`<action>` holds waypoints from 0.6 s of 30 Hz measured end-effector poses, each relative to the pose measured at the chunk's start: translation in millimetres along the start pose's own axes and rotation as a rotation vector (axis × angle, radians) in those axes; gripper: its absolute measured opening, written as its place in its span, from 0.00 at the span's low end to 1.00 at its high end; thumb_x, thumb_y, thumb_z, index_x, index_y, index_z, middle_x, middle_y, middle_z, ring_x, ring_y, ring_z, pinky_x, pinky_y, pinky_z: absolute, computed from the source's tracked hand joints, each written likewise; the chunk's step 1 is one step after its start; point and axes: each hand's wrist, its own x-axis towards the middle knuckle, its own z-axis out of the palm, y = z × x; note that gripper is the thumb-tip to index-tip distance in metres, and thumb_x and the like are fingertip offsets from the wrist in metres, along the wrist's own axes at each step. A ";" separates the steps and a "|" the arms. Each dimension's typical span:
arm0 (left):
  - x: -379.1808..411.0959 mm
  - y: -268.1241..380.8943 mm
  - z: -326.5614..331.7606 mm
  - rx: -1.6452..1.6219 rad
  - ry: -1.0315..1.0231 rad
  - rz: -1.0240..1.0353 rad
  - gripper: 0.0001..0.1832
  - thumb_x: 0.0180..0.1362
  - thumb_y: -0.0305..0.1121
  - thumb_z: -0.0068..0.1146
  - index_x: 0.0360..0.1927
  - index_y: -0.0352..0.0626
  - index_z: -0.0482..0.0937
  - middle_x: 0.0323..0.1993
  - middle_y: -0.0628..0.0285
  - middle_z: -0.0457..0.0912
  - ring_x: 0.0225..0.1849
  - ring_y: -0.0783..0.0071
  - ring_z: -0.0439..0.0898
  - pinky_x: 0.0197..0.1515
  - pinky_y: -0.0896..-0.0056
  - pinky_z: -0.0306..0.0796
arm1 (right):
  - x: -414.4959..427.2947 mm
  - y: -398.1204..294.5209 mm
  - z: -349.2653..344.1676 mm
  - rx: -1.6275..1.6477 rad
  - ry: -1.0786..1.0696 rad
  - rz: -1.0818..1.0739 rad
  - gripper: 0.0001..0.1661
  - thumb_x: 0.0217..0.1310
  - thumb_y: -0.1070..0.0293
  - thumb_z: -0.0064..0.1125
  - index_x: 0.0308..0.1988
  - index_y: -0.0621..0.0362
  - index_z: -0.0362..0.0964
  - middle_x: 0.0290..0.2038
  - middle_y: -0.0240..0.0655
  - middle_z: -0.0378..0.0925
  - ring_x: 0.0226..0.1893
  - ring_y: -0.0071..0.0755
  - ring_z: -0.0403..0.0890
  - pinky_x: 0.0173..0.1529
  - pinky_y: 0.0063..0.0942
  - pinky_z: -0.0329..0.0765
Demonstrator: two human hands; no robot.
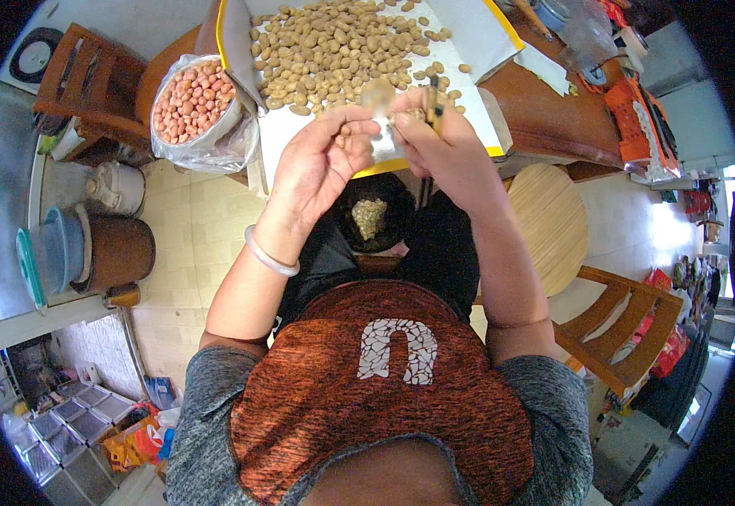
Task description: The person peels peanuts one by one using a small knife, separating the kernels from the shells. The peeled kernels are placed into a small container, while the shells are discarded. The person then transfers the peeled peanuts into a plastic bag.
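Observation:
Many unshelled peanuts (335, 50) lie spread in an opened box (317, 142) with yellow edges and a white inner face. My left hand (329, 155) is over the box's near edge, fingers curled inward; a small tan thing shows at them, but whether it is a peanut is unclear. Between the thumb and fingers of my right hand (449, 142) is a peanut pod (410, 116). A slim yellow-and-black tool (434, 107) also shows at this hand, partly hidden by the fingers. Below, between my knees, a dark bin (345, 218) holds pale shell pieces (369, 218).
Left of the box, a bag-lined bucket (231, 136) holds red-skinned shelled peanuts (193, 104). A wooden chair (89, 76) stands behind it. To the right are a round wooden stool (547, 228) and another wooden chair (620, 329). An orange basket (636, 123) rests on the brown table (551, 120).

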 end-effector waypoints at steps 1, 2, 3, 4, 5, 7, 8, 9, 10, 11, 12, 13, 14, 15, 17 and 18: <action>-2.8 1.2 -1.0 -0.014 0.080 0.022 0.17 0.73 0.33 0.39 0.49 0.27 0.74 0.37 0.54 0.82 0.32 0.73 0.80 0.37 0.75 0.77 | -6.5 -1.3 -3.2 -0.114 -0.037 0.036 0.09 0.72 0.67 0.48 0.45 0.59 0.69 0.28 0.27 0.73 0.25 0.18 0.72 0.30 0.19 0.70; -5.3 9.9 -3.8 -0.104 -0.090 -0.006 0.19 0.73 0.32 0.39 0.55 0.24 0.71 0.50 0.46 0.81 0.48 0.65 0.82 0.55 0.67 0.78 | -14.3 -1.8 -5.1 -0.212 -0.089 0.044 0.08 0.72 0.67 0.48 0.45 0.59 0.68 0.28 0.26 0.73 0.26 0.19 0.73 0.31 0.19 0.71; -9.8 13.7 -4.0 -0.098 -0.096 0.025 0.19 0.73 0.31 0.39 0.55 0.24 0.71 0.50 0.45 0.80 0.49 0.64 0.82 0.56 0.66 0.77 | -20.9 -1.5 -5.6 -0.284 -0.175 -0.037 0.08 0.72 0.67 0.47 0.45 0.59 0.67 0.28 0.26 0.72 0.27 0.19 0.73 0.32 0.19 0.71; -15.5 16.0 -2.6 -0.066 -0.049 0.059 0.19 0.73 0.31 0.39 0.55 0.23 0.71 0.51 0.45 0.80 0.50 0.63 0.82 0.57 0.65 0.77 | -26.4 1.7 -1.3 -0.358 -0.188 0.004 0.08 0.72 0.68 0.47 0.44 0.60 0.66 0.28 0.29 0.73 0.28 0.21 0.74 0.33 0.22 0.72; -22.0 19.5 -1.0 -0.035 -0.003 0.092 0.18 0.72 0.30 0.39 0.55 0.22 0.71 0.51 0.45 0.79 0.51 0.62 0.81 0.58 0.64 0.76 | -31.2 6.5 4.4 -0.430 -0.208 0.044 0.07 0.72 0.69 0.46 0.44 0.61 0.66 0.29 0.31 0.74 0.30 0.23 0.76 0.35 0.24 0.73; -35.4 28.6 2.4 0.033 0.012 0.157 0.16 0.72 0.27 0.40 0.54 0.23 0.71 0.54 0.42 0.77 0.53 0.58 0.80 0.61 0.62 0.74 | -41.7 16.8 10.1 -0.715 -0.208 -0.022 0.09 0.66 0.73 0.51 0.45 0.62 0.64 0.32 0.44 0.77 0.34 0.44 0.81 0.40 0.37 0.75; -40.0 33.1 4.0 0.128 0.027 0.218 0.15 0.71 0.26 0.40 0.54 0.24 0.71 0.53 0.43 0.77 0.53 0.58 0.80 0.61 0.63 0.74 | -45.4 24.0 12.7 -0.764 -0.229 -0.018 0.11 0.64 0.75 0.50 0.47 0.62 0.64 0.33 0.47 0.78 0.37 0.51 0.81 0.41 0.41 0.75; -43.3 37.6 5.3 0.214 0.011 0.287 0.14 0.71 0.24 0.39 0.53 0.25 0.72 0.53 0.44 0.78 0.53 0.59 0.81 0.61 0.63 0.74 | -47.2 32.0 13.9 -0.800 -0.238 -0.052 0.13 0.62 0.77 0.50 0.48 0.61 0.63 0.35 0.50 0.78 0.39 0.59 0.80 0.43 0.46 0.75; -45.0 44.2 5.4 0.334 0.059 0.360 0.14 0.70 0.24 0.39 0.52 0.26 0.73 0.52 0.45 0.79 0.53 0.60 0.81 0.60 0.64 0.74 | -45.7 42.4 16.5 -0.850 -0.221 -0.012 0.15 0.61 0.78 0.50 0.49 0.61 0.62 0.37 0.52 0.78 0.41 0.62 0.79 0.44 0.48 0.75; -46.1 52.2 4.4 0.438 0.071 0.445 0.13 0.70 0.23 0.39 0.51 0.27 0.73 0.51 0.46 0.79 0.53 0.62 0.81 0.60 0.65 0.74 | -43.3 53.9 19.8 -0.887 -0.201 -0.021 0.17 0.60 0.78 0.49 0.50 0.61 0.62 0.38 0.53 0.78 0.42 0.64 0.78 0.44 0.51 0.75; -45.4 60.1 2.7 0.523 0.126 0.535 0.13 0.69 0.22 0.38 0.51 0.28 0.74 0.50 0.48 0.80 0.51 0.64 0.82 0.59 0.67 0.75 | -40.6 65.3 21.6 -0.925 -0.180 -0.029 0.19 0.59 0.79 0.49 0.52 0.61 0.61 0.40 0.55 0.77 0.43 0.67 0.77 0.45 0.53 0.74; -42.6 69.8 0.0 0.635 0.200 0.643 0.13 0.70 0.22 0.38 0.50 0.30 0.75 0.49 0.51 0.81 0.49 0.65 0.82 0.58 0.69 0.75 | -37.5 76.1 21.6 -0.947 -0.187 0.027 0.21 0.59 0.79 0.49 0.53 0.61 0.61 0.41 0.55 0.77 0.44 0.67 0.77 0.45 0.53 0.75; -41.4 83.5 -4.6 0.792 0.280 0.709 0.13 0.69 0.23 0.39 0.49 0.31 0.76 0.47 0.53 0.82 0.49 0.66 0.82 0.57 0.70 0.74 | -34.4 86.5 20.9 -0.969 -0.192 0.084 0.22 0.59 0.80 0.49 0.54 0.62 0.60 0.42 0.55 0.77 0.44 0.66 0.77 0.46 0.53 0.75; -40.4 99.2 -10.1 0.942 0.314 0.810 0.13 0.69 0.23 0.40 0.48 0.32 0.77 0.46 0.55 0.83 0.49 0.68 0.83 0.57 0.71 0.74 | -32.3 96.1 19.6 -0.983 -0.192 0.141 0.24 0.59 0.80 0.49 0.56 0.61 0.60 0.43 0.56 0.76 0.44 0.66 0.77 0.46 0.53 0.75; -32.8 130.0 -20.4 1.310 0.459 0.999 0.13 0.67 0.23 0.43 0.47 0.33 0.80 0.43 0.57 0.85 0.48 0.71 0.83 0.55 0.72 0.73 | -29.1 112.7 17.2 -1.035 -0.189 0.118 0.27 0.59 0.80 0.50 0.58 0.61 0.58 0.45 0.56 0.76 0.45 0.65 0.77 0.47 0.52 0.76; -27.2 141.9 -24.6 1.300 0.528 0.921 0.13 0.67 0.25 0.45 0.47 0.34 0.81 0.43 0.56 0.86 0.48 0.71 0.83 0.54 0.72 0.73 | -28.3 118.9 16.2 -1.057 -0.182 0.108 0.29 0.58 0.79 0.51 0.60 0.61 0.57 0.46 0.56 0.75 0.45 0.65 0.78 0.48 0.51 0.76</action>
